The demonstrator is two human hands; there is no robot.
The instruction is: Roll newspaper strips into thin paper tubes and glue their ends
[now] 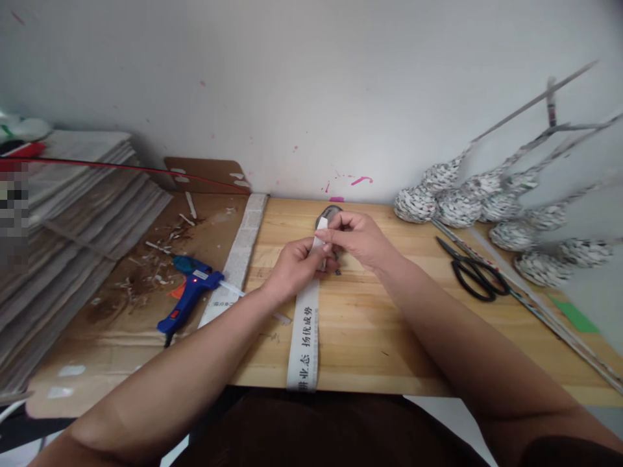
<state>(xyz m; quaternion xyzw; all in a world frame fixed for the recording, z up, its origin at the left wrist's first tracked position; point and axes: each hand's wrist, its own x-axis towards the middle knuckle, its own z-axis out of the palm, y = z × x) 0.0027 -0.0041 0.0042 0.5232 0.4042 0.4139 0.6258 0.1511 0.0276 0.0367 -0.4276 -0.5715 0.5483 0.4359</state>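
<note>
A long strip of newspaper [305, 337] with printed characters runs from the table's front edge up to my hands. My left hand [298, 263] is closed around its upper part, fingers wrapped about the paper. Thumb and fingertips of my right hand [351, 237] pinch the same strip near its pale, narrow top end, touching the left fingers. Behind the hands, partly hidden, sits a small greyish round object [328, 211] whose kind I cannot make out.
At left a blue glue gun [191, 292] lies on stained cardboard [117, 350] beside stacked newspapers [87, 227]. More newspaper strips [248, 227] lie by the cardboard. On the right are black scissors [474, 272], thin rolled paper sticks [549, 321] and several woven paper gourd shapes [460, 206] against the wall.
</note>
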